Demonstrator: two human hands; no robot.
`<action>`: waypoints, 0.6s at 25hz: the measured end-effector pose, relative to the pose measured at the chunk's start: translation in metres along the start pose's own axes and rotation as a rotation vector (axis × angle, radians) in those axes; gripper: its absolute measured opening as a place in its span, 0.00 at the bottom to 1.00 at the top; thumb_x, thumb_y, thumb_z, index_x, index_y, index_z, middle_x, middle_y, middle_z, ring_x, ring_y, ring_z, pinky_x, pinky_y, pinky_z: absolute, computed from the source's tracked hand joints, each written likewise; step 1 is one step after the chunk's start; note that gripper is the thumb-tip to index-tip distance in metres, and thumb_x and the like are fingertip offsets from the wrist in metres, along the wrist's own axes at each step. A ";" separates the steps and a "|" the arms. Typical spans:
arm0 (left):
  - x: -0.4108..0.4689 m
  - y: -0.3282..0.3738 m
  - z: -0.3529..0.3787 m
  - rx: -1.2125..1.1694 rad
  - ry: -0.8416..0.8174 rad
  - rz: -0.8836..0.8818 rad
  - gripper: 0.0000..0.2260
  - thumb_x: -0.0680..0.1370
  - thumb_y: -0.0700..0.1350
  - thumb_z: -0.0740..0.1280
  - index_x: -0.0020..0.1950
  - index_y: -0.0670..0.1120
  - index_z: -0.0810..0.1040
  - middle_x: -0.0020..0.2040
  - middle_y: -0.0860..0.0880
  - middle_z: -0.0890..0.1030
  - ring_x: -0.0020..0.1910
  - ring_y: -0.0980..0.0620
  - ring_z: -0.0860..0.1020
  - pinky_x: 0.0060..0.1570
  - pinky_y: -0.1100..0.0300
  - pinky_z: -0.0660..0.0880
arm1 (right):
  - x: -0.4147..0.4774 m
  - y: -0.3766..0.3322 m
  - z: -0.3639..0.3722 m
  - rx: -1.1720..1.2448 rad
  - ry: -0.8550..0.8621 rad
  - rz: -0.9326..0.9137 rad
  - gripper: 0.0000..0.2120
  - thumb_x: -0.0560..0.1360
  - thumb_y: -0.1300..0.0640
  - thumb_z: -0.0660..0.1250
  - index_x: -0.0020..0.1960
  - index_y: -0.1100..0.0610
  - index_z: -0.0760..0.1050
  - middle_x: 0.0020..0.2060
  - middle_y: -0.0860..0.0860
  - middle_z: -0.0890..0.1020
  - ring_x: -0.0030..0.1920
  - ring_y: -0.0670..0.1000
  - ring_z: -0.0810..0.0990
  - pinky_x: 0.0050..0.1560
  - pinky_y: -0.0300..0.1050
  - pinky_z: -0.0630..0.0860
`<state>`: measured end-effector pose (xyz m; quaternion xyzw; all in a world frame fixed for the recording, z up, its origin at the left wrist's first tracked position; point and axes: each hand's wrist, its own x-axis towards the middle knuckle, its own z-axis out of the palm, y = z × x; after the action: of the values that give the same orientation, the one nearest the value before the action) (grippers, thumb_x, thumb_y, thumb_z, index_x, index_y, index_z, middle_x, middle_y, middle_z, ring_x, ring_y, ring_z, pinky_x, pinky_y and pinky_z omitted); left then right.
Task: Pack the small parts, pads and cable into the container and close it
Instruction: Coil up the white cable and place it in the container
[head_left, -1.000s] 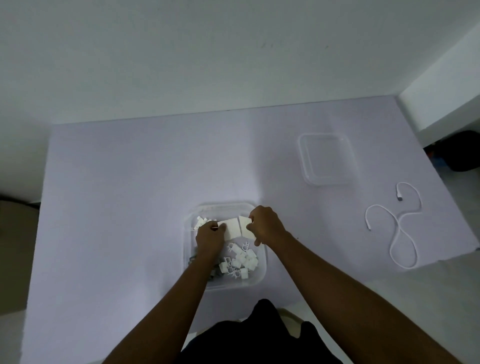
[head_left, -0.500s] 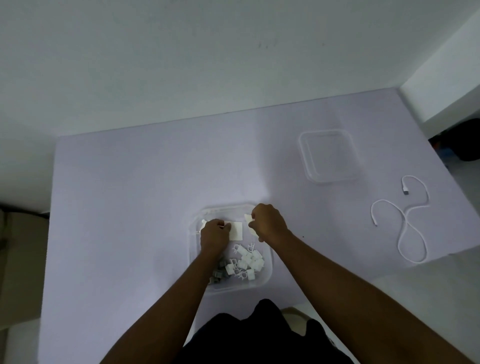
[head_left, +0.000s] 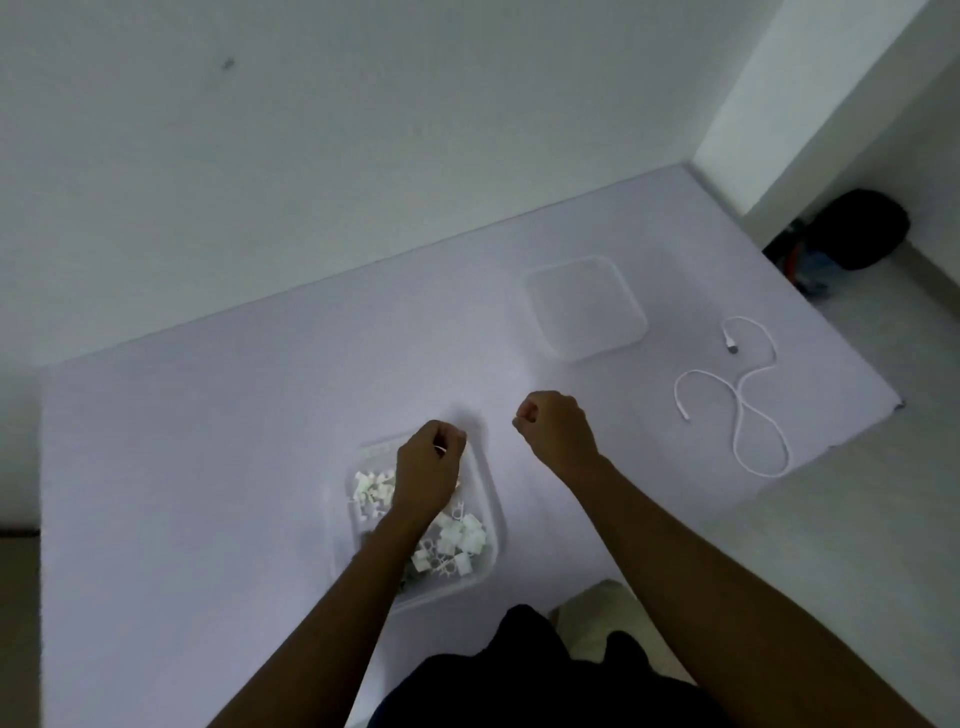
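Observation:
A clear plastic container (head_left: 492, 512) sits near the table's front edge, holding several small white parts (head_left: 457, 543). My left hand (head_left: 428, 473) is inside it over the far half, fingers curled, with a thin white sliver of a pad showing at the fingertips; the rest of the pads is hidden under the hand. My right hand (head_left: 556, 431) hovers just right of the container as a closed fist with nothing visible in it. The clear lid (head_left: 584, 314) lies at the far right. Right of the lid, a white cable (head_left: 743, 400) lies in loose loops.
The pale table (head_left: 208, 467) ends at a white wall behind and drops off at the right edge close to the cable. A dark bag (head_left: 862, 228) sits on the floor beyond the right corner.
My right hand has let go of the pad and pulled out of the container to the right. My left hand stays in the container, now covering the pads. The view tilted.

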<state>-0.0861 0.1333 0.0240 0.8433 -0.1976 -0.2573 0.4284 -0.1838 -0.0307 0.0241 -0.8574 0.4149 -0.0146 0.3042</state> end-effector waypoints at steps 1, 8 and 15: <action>0.003 0.013 0.011 -0.008 -0.028 0.051 0.05 0.79 0.45 0.66 0.44 0.46 0.79 0.40 0.54 0.81 0.39 0.59 0.78 0.38 0.70 0.71 | 0.002 0.016 -0.011 0.020 0.034 0.036 0.05 0.74 0.58 0.72 0.40 0.59 0.80 0.37 0.51 0.84 0.39 0.52 0.81 0.40 0.43 0.77; 0.037 0.087 0.135 0.133 -0.280 0.271 0.06 0.79 0.44 0.65 0.55 0.46 0.78 0.44 0.52 0.80 0.39 0.55 0.77 0.41 0.64 0.74 | 0.014 0.155 -0.069 0.078 0.123 0.290 0.06 0.73 0.58 0.70 0.39 0.59 0.79 0.37 0.52 0.83 0.40 0.54 0.82 0.39 0.43 0.74; 0.060 0.113 0.247 0.287 -0.440 0.158 0.11 0.78 0.40 0.68 0.59 0.48 0.77 0.49 0.50 0.79 0.45 0.50 0.78 0.46 0.58 0.78 | 0.055 0.261 -0.086 0.011 0.082 0.313 0.08 0.74 0.57 0.71 0.52 0.58 0.78 0.50 0.56 0.82 0.53 0.58 0.80 0.49 0.45 0.73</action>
<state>-0.2002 -0.1161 -0.0224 0.8014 -0.3853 -0.3694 0.2700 -0.3550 -0.2365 -0.0578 -0.7791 0.5556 -0.0045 0.2903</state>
